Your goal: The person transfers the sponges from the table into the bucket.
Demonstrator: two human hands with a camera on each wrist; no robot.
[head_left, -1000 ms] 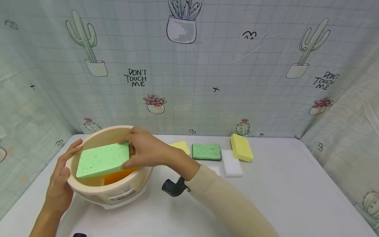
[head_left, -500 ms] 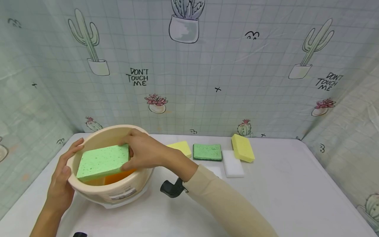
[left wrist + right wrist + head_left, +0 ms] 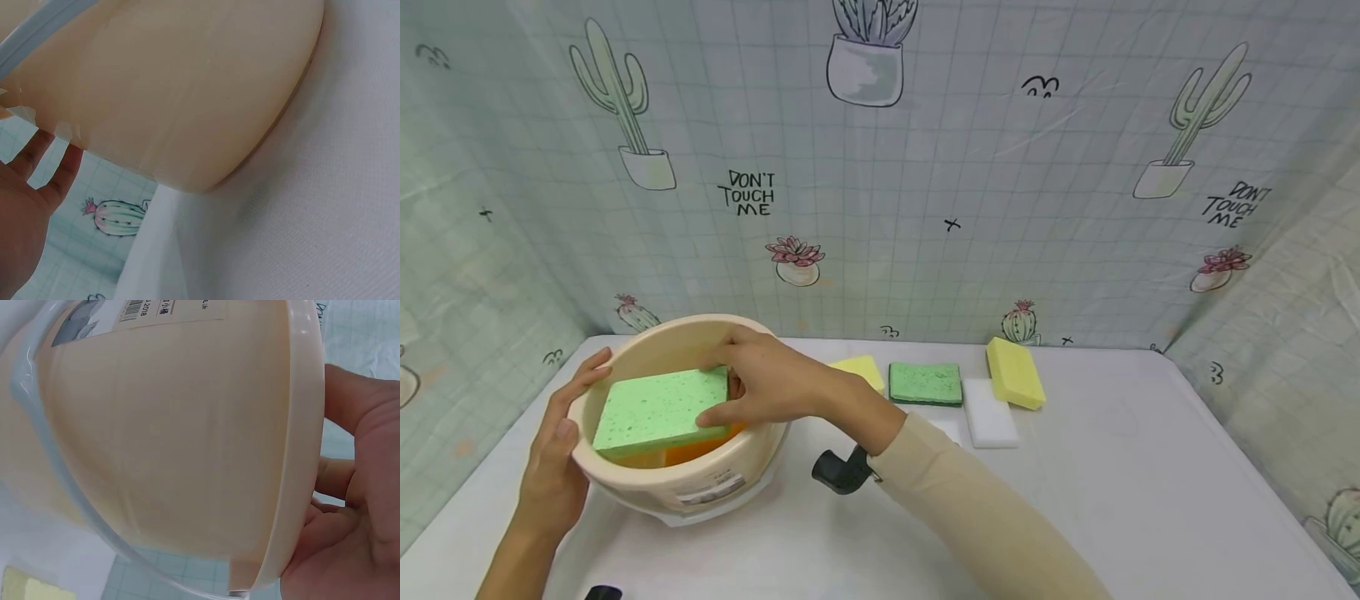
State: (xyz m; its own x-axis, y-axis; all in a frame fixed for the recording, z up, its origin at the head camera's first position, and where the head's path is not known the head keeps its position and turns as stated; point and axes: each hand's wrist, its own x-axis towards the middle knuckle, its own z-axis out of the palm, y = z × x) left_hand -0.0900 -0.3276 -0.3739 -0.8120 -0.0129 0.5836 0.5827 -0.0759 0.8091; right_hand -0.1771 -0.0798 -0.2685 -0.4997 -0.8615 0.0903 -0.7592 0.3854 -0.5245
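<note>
A cream bucket [image 3: 763,458] with a printed label stands at the left of the white table. My left hand [image 3: 553,471] grips its left rim. In the left wrist view, fingers of that hand [image 3: 31,206] show beside the bucket wall [image 3: 187,94]. My right hand [image 3: 775,379] holds the right end of a light green sponge [image 3: 658,408], thumb over its upper face, in the bucket mouth. Below the sponge something orange [image 3: 696,450] shows inside; the rest of the interior is hidden. The right wrist view has the hand [image 3: 369,487] at the rim, sponge hidden.
Right of the bucket lie a yellow sponge [image 3: 861,369], a green scouring sponge [image 3: 925,383], a white sponge block [image 3: 988,417] and another yellow sponge [image 3: 1015,372]. The bucket's pale handle [image 3: 75,494] hangs down its side. A patterned curtain [image 3: 880,167] closes off the back.
The green sponge has sunk slightly lower in the bucket. My right thumb has slid a little further left across it. My left hand stays on the rim.
</note>
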